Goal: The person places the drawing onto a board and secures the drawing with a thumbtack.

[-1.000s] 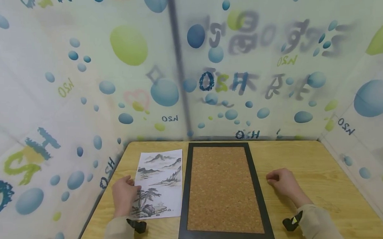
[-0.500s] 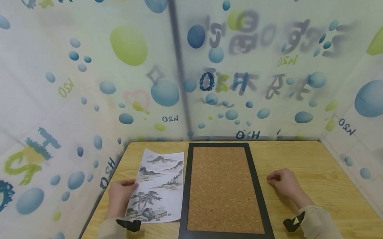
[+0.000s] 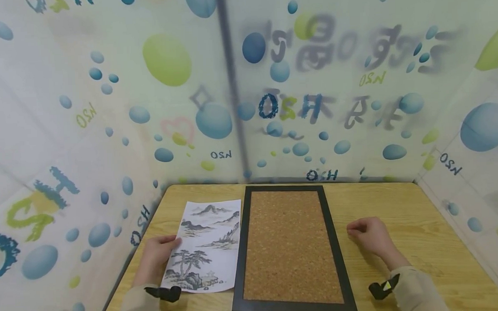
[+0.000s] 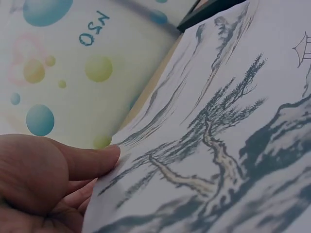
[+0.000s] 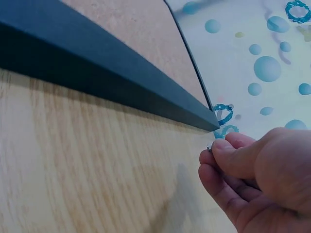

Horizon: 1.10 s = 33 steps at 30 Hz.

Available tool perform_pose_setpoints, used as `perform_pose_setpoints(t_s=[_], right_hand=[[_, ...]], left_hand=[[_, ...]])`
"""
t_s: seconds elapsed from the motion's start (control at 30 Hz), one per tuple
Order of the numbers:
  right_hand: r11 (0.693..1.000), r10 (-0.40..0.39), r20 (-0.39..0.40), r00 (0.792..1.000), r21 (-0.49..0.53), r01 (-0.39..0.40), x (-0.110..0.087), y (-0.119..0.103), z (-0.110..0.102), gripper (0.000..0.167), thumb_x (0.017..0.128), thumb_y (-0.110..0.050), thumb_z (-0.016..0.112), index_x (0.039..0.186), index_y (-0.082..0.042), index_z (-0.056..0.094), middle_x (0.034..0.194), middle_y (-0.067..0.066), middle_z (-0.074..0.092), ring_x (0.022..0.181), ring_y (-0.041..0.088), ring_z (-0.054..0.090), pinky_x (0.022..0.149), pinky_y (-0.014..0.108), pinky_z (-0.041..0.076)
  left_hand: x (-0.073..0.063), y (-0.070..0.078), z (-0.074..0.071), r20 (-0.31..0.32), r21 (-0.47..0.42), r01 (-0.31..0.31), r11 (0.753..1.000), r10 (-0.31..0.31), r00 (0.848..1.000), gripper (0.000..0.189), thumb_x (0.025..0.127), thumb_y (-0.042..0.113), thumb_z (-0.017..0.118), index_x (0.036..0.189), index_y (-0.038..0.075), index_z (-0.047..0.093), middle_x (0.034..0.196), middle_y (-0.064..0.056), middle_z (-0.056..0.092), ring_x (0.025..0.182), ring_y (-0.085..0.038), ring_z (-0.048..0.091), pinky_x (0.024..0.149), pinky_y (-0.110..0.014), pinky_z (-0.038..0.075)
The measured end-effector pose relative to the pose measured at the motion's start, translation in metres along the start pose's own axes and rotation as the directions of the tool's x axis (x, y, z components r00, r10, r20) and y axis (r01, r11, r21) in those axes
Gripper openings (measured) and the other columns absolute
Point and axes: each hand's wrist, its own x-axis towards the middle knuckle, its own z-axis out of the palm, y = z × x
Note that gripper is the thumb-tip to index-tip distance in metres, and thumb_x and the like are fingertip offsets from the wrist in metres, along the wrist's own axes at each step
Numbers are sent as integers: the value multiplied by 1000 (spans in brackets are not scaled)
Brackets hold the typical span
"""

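Note:
A sheet of paper (image 3: 208, 244) printed with an ink landscape of mountains and pines lies left of a cork board (image 3: 291, 245). My left hand (image 3: 155, 255) pinches its left edge, thumb (image 4: 99, 161) on top and fingers beneath; in the left wrist view the sheet looks tilted up. The black-framed board lies flat on the table. To its right my right hand (image 3: 371, 236) hovers near the frame, apart from it. Between thumb and forefinger it pinches a tiny silvery metal piece (image 5: 209, 147), mostly hidden by the fingertips.
The wooden table (image 3: 416, 227) has bare surface to the right of the board. A pale curtain (image 3: 354, 92) with bubble prints closes in the back and both sides. A black wrist camera (image 3: 165, 294) sits on each sleeve.
My left hand has taken the paper's left edge and drawn the sheet slightly toward me. Its far corner lifted, then came down. My right hand has hardly moved; the board stays put.

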Motion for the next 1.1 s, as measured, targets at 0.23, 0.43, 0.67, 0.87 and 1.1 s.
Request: perform_pose_setpoints(t_s=[0.23, 0.43, 0.67, 0.87, 1.1], right_hand=[[998, 27, -15, 1000, 62, -26, 0, -3, -2, 5, 94, 1, 77, 98, 3, 80, 93, 11, 78, 83, 23, 71, 68, 28, 55], [995, 52, -30, 998, 82, -50, 0, -2, -5, 9, 96, -1, 77, 103, 3, 80, 96, 11, 78, 86, 22, 73, 69, 26, 56], [993, 65, -20, 998, 102, -63, -2, -4, -10, 11, 97, -4, 76, 104, 4, 79, 97, 13, 78, 85, 24, 74, 68, 27, 56], [990, 84, -29, 996, 115, -80, -2, -4, -13, 12, 98, -7, 77, 106, 3, 79, 99, 13, 78, 88, 23, 73, 69, 27, 55], [984, 85, -48, 995, 162, -76, -1, -6, -17, 15, 99, -10, 77, 108, 3, 79, 102, 13, 78, 87, 16, 72, 71, 25, 56]], left_hand=[[-4, 3, 0, 15, -1, -14, 1000, 14, 1000, 49, 99, 13, 74, 139, -12, 60, 131, -31, 63, 105, -33, 64, 82, -38, 54], [-4, 7, -3, -8, -25, 10, 1000, -11, 1000, 51, 100, 14, 73, 142, -11, 58, 130, -29, 64, 98, -29, 66, 76, -35, 55], [-3, 11, -8, -17, -36, 14, 999, -14, 1000, 54, 102, 17, 72, 145, -11, 56, 138, -31, 60, 104, -31, 65, 76, -33, 55], [-4, 13, -12, -58, -44, -14, 999, 12, 998, 56, 101, 19, 73, 144, -12, 55, 141, -33, 57, 109, -32, 63, 75, -29, 54], [-9, 17, -10, -104, -63, -19, 998, 12, 994, 53, 101, 21, 75, 142, -8, 60, 129, -26, 64, 86, -22, 67, 66, -29, 57]])
